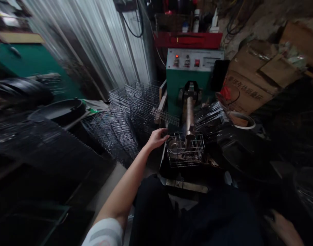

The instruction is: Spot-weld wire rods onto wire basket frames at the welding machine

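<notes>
My left hand (pixel 158 138) reaches forward to the upper left corner of a small wire basket (pixel 186 160). Its thumb and fingers look apart; whether the fingertips touch the wire is unclear. The basket sits beneath the thick metal electrode arm (pixel 190 118) of a green machine (pixel 175 87) that looks like a spot welder. Low at the right edge is my right hand (pixel 281 223), smeared and dark, its fingers not readable.
Stacked wire baskets (pixel 125 116) stand left of the machine. Bundled wire parts (pixel 210 114) lie at its right, near a white-rimmed bowl (pixel 250 123). Cardboard boxes (pixel 251 89) are piled behind. A red light glows on the control panel (pixel 180 65). A round dark pan (pixel 61 111) is farther left.
</notes>
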Demonstrator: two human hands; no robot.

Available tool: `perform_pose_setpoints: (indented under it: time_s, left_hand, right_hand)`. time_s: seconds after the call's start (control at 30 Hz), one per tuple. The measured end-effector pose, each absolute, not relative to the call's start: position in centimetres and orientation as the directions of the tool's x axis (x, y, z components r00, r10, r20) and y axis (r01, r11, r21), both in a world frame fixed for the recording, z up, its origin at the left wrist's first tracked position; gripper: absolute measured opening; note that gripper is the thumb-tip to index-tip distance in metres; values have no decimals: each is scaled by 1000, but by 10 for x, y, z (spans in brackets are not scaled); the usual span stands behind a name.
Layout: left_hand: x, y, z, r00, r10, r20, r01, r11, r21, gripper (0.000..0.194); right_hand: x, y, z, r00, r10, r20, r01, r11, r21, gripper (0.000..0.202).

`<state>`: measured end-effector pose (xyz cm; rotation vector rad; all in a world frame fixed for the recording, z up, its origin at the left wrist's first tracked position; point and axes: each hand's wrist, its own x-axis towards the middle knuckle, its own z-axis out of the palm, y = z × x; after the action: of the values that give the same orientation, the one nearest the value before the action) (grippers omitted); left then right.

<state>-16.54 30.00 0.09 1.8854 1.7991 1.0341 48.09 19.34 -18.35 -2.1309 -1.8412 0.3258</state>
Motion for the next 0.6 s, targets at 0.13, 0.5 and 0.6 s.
perform_pose_setpoints:
  time_s: [0.13,0.5,0.6]
  left_hand:
    - [-165,314,0,-45,978,201,728,-106,678,36]
    - [-174,340,-2,-22,996,90,708,-48,705,20]
    - [-166,352,4,-118,986,118,704,-1,711,19]
  right_hand:
    - [351,299,-59,-157,952,263,849,266,-457,42]
    - [121,470,32,-751,660,31,578,678,-454,17]
    - [124,487,25,-724,690,20,592,636,-496,18]
